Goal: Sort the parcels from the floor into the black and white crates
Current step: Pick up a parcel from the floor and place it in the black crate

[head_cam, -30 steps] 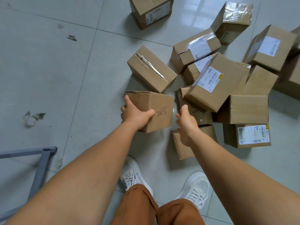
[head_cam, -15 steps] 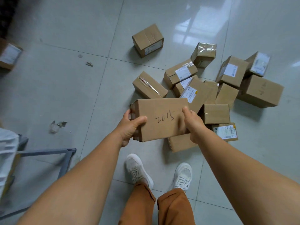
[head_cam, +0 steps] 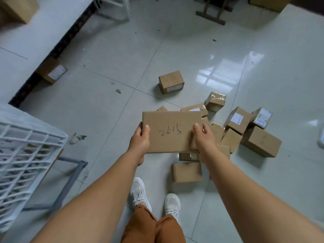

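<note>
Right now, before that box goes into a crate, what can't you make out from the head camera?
- Black crate: outside the frame.
- White crate: cut by the left edge; contents blurred behind the lattice.
- Held box, in left hand and right hand: hides several pile parcels.
- Parcel labels: too small.

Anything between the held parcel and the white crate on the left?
Nothing visible. Both hands hold the parcel in the air; only bare floor lies between it and the white crate.

Tiled floor (head_cam: 108,106) — scattered parcels (head_cam: 261,142), perhaps debris (head_cam: 78,138)
</note>
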The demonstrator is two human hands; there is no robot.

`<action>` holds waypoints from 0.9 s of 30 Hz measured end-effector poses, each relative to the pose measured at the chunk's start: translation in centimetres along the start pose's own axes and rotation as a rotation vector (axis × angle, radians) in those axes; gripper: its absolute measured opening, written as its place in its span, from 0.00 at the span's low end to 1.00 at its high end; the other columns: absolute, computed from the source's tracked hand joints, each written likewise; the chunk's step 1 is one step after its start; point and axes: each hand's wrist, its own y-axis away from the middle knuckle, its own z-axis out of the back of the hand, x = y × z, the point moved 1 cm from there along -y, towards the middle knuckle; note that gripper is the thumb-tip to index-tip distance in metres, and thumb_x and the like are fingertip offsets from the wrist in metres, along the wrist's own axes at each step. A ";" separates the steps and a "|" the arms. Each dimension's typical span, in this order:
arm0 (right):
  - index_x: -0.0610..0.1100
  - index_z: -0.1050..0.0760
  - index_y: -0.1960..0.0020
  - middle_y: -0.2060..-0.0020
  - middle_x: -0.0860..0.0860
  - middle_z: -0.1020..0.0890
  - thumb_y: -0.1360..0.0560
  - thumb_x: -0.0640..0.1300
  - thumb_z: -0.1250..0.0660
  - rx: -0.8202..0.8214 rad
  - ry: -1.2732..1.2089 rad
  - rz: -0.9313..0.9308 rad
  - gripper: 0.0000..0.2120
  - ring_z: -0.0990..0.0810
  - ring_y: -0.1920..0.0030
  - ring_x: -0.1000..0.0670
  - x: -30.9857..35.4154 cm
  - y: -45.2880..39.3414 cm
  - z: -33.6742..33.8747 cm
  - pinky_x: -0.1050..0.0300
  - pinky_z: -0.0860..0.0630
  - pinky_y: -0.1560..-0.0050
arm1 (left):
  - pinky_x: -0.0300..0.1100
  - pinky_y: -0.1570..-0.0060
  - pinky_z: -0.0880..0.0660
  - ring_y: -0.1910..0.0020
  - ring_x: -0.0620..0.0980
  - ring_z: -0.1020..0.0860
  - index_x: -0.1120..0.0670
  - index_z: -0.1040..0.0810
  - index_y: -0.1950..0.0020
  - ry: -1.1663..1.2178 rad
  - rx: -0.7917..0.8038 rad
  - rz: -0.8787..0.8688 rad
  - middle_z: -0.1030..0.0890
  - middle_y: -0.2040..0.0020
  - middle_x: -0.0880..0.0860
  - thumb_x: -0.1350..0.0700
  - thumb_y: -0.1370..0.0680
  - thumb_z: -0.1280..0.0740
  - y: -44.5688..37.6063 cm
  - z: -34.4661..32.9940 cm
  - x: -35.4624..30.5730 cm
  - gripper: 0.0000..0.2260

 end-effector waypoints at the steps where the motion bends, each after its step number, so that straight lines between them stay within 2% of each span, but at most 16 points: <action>1: 0.60 0.26 0.40 0.39 0.49 0.25 0.25 0.56 0.37 0.008 -0.009 0.020 0.14 0.23 0.45 0.50 0.8 0.7 0.0 0.49 0.25 0.41 | 0.42 0.42 0.31 0.41 0.46 0.26 0.42 0.34 0.28 0.025 -0.070 -0.021 0.25 0.37 0.45 0.43 0.19 0.46 1.1 0.2 -0.6 0.19; 3: 0.59 0.27 0.35 0.44 0.52 0.22 0.25 0.53 0.35 0.012 -0.016 0.064 0.18 0.21 0.48 0.52 2.3 2.3 0.0 0.49 0.25 0.41 | 0.39 0.48 0.32 0.44 0.47 0.25 0.44 0.29 0.31 0.076 -0.177 -0.058 0.23 0.42 0.46 0.44 0.19 0.44 3.1 0.6 -1.6 0.17; 6: 0.54 0.27 0.33 0.54 0.53 0.22 0.24 0.48 0.34 0.029 -0.010 0.129 0.19 0.23 0.52 0.52 4.4 4.6 0.0 0.51 0.26 0.42 | 0.39 0.51 0.30 0.46 0.48 0.23 0.46 0.25 0.34 0.128 -0.312 -0.115 0.21 0.43 0.48 0.44 0.20 0.41 5.8 1.8 -3.0 0.17; 8: 0.54 0.25 0.36 0.52 0.51 0.20 0.24 0.48 0.34 0.045 -0.009 0.175 0.16 0.23 0.52 0.51 5.7 6.5 -0.4 0.51 0.25 0.43 | 0.40 0.53 0.28 0.48 0.48 0.22 0.46 0.23 0.37 0.169 -0.373 -0.147 0.20 0.46 0.48 0.45 0.20 0.40 7.7 2.9 -3.8 0.14; 10: 0.56 0.25 0.38 0.48 0.50 0.20 0.24 0.47 0.34 0.073 -0.041 0.198 0.16 0.23 0.51 0.51 6.8 8.6 -1.1 0.56 0.25 0.51 | 0.38 0.56 0.27 0.51 0.45 0.21 0.44 0.21 0.42 0.214 -0.415 -0.190 0.19 0.49 0.46 0.47 0.21 0.38 9.5 4.3 -4.7 0.11; 13: 0.55 0.27 0.34 0.48 0.51 0.19 0.24 0.46 0.34 0.127 -0.088 0.216 0.18 0.22 0.49 0.51 7.9 11.5 -2.4 0.60 0.28 0.57 | 0.36 0.59 0.26 0.53 0.44 0.20 0.41 0.20 0.49 0.279 -0.475 -0.248 0.18 0.52 0.44 0.50 0.21 0.36 12.2 6.8 -5.6 0.07; 16: 0.51 0.28 0.31 0.48 0.51 0.18 0.24 0.46 0.34 0.194 -0.087 0.253 0.21 0.21 0.49 0.51 8.9 14.6 -4.2 0.62 0.29 0.63 | 0.37 0.59 0.25 0.55 0.43 0.20 0.38 0.21 0.57 0.326 -0.539 -0.298 0.18 0.54 0.43 0.52 0.21 0.36 14.7 9.7 -6.3 0.10; 19: 0.49 0.30 0.29 0.51 0.52 0.19 0.24 0.45 0.34 0.246 -0.080 0.303 0.23 0.21 0.54 0.54 9.9 17.9 -6.4 0.61 0.29 0.60 | 0.40 0.57 0.24 0.56 0.43 0.21 0.37 0.24 0.60 0.358 -0.605 -0.310 0.19 0.56 0.42 0.52 0.20 0.36 17.3 12.8 -6.7 0.11; 21: 0.48 0.30 0.29 0.51 0.51 0.19 0.23 0.43 0.34 0.287 -0.076 0.351 0.23 0.23 0.57 0.55 10.8 20.5 -7.9 0.64 0.30 0.62 | 0.43 0.54 0.23 0.55 0.45 0.20 0.39 0.23 0.59 0.383 -0.662 -0.320 0.20 0.58 0.42 0.51 0.21 0.36 18.9 15.2 -6.8 0.09; 23: 0.49 0.30 0.30 0.52 0.53 0.19 0.23 0.43 0.34 0.336 -0.063 0.389 0.22 0.23 0.58 0.57 11.5 23.2 -9.5 0.67 0.31 0.65 | 0.44 0.54 0.23 0.56 0.46 0.20 0.41 0.21 0.50 0.401 -0.730 -0.340 0.20 0.58 0.43 0.50 0.21 0.36 20.6 17.7 -6.8 0.05; 25: 0.51 0.29 0.31 0.54 0.56 0.20 0.23 0.44 0.35 0.370 -0.047 0.431 0.21 0.23 0.58 0.58 12.0 25.9 -11.4 0.63 0.28 0.60 | 0.42 0.55 0.25 0.57 0.45 0.22 0.46 0.21 0.40 0.430 -0.792 -0.368 0.20 0.57 0.43 0.50 0.21 0.36 22.3 20.2 -6.8 0.10; 27: 0.54 0.26 0.34 0.51 0.55 0.18 0.24 0.45 0.34 0.391 -0.043 0.462 0.19 0.21 0.55 0.55 12.2 28.8 -13.4 0.57 0.26 0.53 | 0.42 0.54 0.26 0.56 0.46 0.23 0.46 0.22 0.39 0.460 -0.841 -0.390 0.20 0.56 0.44 0.50 0.21 0.36 24.4 22.9 -6.9 0.11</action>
